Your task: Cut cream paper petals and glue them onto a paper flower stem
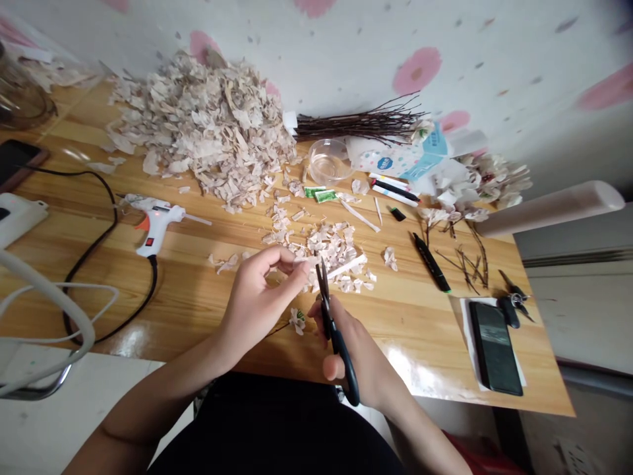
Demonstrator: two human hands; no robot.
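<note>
My left fingers [291,264] pinch a pale paper strip [309,260], thumb and forefinger closed on it above the middle of the table. My right fingers [321,310] grip black-handled scissors [337,343], their narrow blades upright and against the strip. Just below my hands, a small paper flower [297,320] on a thin dark stem lies on the wooden table [435,336]. Beyond the blades spreads a scatter of paper scraps [326,247], and farther back rises a much larger heap of paper scraps [198,128] beside a pink-spotted wall [415,69]. To my left, a white hot glue gun [155,224] rests with its black cord [111,310] looping across the wood. Ahead, a clear plastic bowl [329,161] sits just in front of a bundle of dark twigs [361,122]. To my right lie a black marker [431,262], loose twigs [467,267], and a black phone [494,348] on white paper [467,330].
</note>
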